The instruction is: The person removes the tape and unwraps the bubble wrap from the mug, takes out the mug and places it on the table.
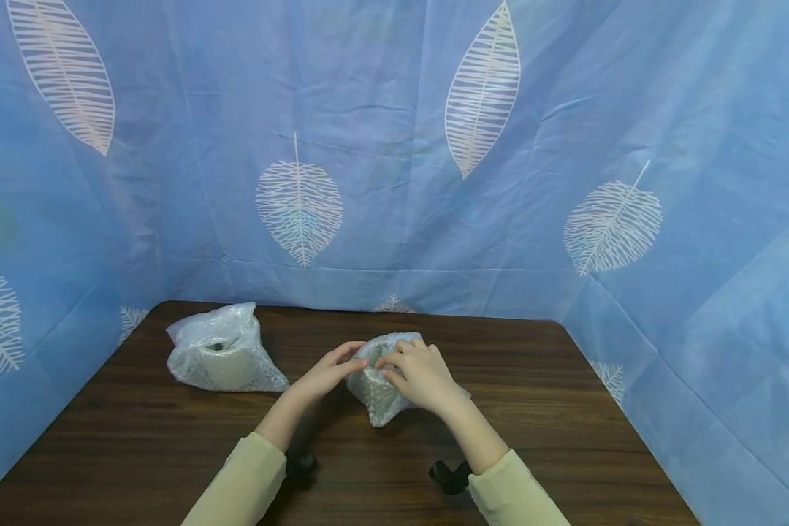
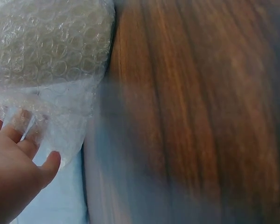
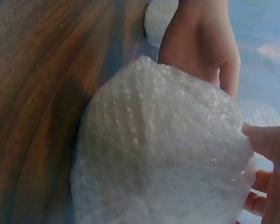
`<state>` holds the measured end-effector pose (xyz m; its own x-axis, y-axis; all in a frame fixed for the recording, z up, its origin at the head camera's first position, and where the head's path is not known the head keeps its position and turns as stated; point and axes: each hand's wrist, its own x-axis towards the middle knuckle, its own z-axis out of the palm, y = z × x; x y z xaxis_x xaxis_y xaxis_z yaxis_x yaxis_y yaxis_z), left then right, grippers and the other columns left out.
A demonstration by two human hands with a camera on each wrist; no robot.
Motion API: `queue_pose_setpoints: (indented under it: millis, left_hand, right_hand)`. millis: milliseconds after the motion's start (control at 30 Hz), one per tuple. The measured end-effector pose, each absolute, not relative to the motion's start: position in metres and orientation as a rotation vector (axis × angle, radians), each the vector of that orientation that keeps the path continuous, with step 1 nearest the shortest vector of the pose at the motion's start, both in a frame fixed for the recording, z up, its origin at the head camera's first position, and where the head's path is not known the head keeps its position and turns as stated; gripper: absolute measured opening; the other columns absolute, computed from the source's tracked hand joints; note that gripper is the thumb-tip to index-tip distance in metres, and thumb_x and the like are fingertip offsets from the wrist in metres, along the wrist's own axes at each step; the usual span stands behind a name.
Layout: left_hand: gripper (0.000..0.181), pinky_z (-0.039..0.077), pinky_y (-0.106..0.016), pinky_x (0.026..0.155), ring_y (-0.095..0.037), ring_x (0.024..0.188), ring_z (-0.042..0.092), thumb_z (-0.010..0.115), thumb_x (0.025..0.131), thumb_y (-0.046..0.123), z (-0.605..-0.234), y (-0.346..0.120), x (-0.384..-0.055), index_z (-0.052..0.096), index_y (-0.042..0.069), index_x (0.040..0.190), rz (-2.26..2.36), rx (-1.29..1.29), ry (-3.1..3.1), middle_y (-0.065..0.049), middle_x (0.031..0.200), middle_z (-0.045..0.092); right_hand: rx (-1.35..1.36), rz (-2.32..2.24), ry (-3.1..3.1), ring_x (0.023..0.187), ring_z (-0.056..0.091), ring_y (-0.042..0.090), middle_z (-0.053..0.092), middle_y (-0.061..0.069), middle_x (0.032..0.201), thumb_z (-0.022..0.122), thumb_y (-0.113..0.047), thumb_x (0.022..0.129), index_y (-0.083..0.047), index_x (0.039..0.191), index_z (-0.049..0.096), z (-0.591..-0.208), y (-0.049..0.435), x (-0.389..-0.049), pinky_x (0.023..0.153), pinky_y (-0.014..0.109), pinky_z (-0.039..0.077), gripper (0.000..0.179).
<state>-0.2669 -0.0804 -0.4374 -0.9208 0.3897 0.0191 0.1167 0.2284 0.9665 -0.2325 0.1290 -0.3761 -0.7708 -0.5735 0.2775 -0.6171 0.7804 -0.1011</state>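
On the counter (image 1: 552, 416), bag (image 1: 380, 400) sits between both hands. Left hand (image 1: 329, 374) has fingers (image 1: 351, 366) parted, lightly touching its side; right hand (image 1: 422, 372) curls over its mouth, grip unclear. Second bag (image 1: 229, 370) lies apart, farther left.

Right grip (image 1: 424, 376) on bubble-wrap bag (image 1: 381, 402)

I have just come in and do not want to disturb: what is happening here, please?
A person's left hand touches the left edge of a bubble-wrap bag, while the right hand reaches over its top from the other side. The bag is on a dark wooden table. Another bubble-wrap bundle lies farther left, untouched. I cannot tell what is inside.
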Motion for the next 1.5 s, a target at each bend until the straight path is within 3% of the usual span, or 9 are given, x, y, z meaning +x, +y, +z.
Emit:
queue_pose_setpoints:
  millis: [300, 867, 967, 1100, 1233, 1367, 1500]
  left_hand:
    - [0.056, 0.032, -0.06, 0.099, -0.038, 0.13, 0.036, 0.056, 0.096, 0.036, -0.438, -0.078, -0.267, 0.042, 0.011, 0.144, 1.797, 0.435, 2.267, -0.014, 0.147, 0.037]
    - [0.051, 0.037, -0.057, 0.096, -0.035, 0.122, 0.047, 0.056, 0.097, 0.033, -0.438, -0.075, -0.267, 0.046, 0.007, 0.14, 1.789, 0.444, 2.312, -0.016, 0.139, 0.046]
    - [0.052, 0.038, -0.057, 0.096, -0.035, 0.121, 0.047, 0.054, 0.098, 0.033, -0.437, -0.076, -0.268, 0.046, 0.005, 0.14, 1.773, 0.49, 2.336, -0.017, 0.138, 0.047]
    - [0.048, 0.034, -0.056, 0.1, -0.036, 0.123, 0.046, 0.052, 0.099, 0.029, -0.44, -0.081, -0.271, 0.048, 0.002, 0.139, 1.819, 0.475, 2.351, -0.018, 0.136, 0.05]
    - [0.046, 0.034, -0.057, 0.099, -0.034, 0.12, 0.048, 0.053, 0.099, 0.028, -0.441, -0.086, -0.271, 0.049, 0.004, 0.139, 1.829, 0.453, 2.329, -0.016, 0.133, 0.052]
    - [0.047, 0.039, -0.055, 0.095, -0.03, 0.112, 0.053, 0.054, 0.099, 0.026, -0.43, -0.085, -0.265, 0.047, 0.002, 0.139, 1.774, 0.513, 2.317, -0.015, 0.128, 0.054]
    - [0.047, 0.039, -0.056, 0.095, -0.032, 0.114, 0.052, 0.056, 0.099, 0.025, -0.426, -0.081, -0.263, 0.048, 0.002, 0.138, 1.783, 0.49, 2.313, -0.016, 0.129, 0.054]
  right_hand:
    - [0.813, 0.366, -2.67, 0.076, 0.038, 0.014, 0.053, -0.008, 0.087, 0.07, -0.026, 0.089, -0.026, 0.094, 0.071, -0.386, 0.12, -0.228, 0.065, 0.034, 0.027, 0.006]
    - [0.821, 0.534, -2.561, 0.076, 0.04, 0.014, 0.057, -0.003, 0.095, 0.069, -0.017, 0.088, -0.021, 0.092, 0.066, -0.396, 0.118, -0.221, 0.068, 0.037, 0.026, 0.007]
    - [0.84, 0.609, -2.574, 0.079, 0.043, 0.015, 0.057, -0.002, 0.097, 0.067, -0.016, 0.09, -0.02, 0.093, 0.065, -0.393, 0.12, -0.22, 0.069, 0.039, 0.028, 0.005]
    - [0.926, 0.94, -2.541, 0.092, 0.051, 0.019, 0.056, 0.0, 0.1, 0.06, -0.013, 0.095, -0.014, 0.094, 0.061, -0.383, 0.125, -0.218, 0.082, 0.047, 0.039, 0.002]
    - [1.015, 1.159, -2.505, 0.099, 0.054, 0.02, 0.055, -0.001, 0.101, 0.055, -0.013, 0.098, -0.01, 0.096, 0.059, -0.377, 0.131, -0.217, 0.086, 0.047, 0.046, 0.006]
    - [0.99, 1.22, -2.505, 0.097, 0.052, 0.018, 0.054, -0.001, 0.099, 0.055, -0.011, 0.098, -0.008, 0.095, 0.058, -0.381, 0.138, -0.218, 0.087, 0.044, 0.045, 0.006]
    - [0.943, 1.336, -2.491, 0.098, 0.051, 0.02, 0.054, 0.002, 0.098, 0.054, -0.008, 0.098, -0.006, 0.095, 0.057, -0.383, 0.143, -0.22, 0.087, 0.047, 0.042, 0.005]
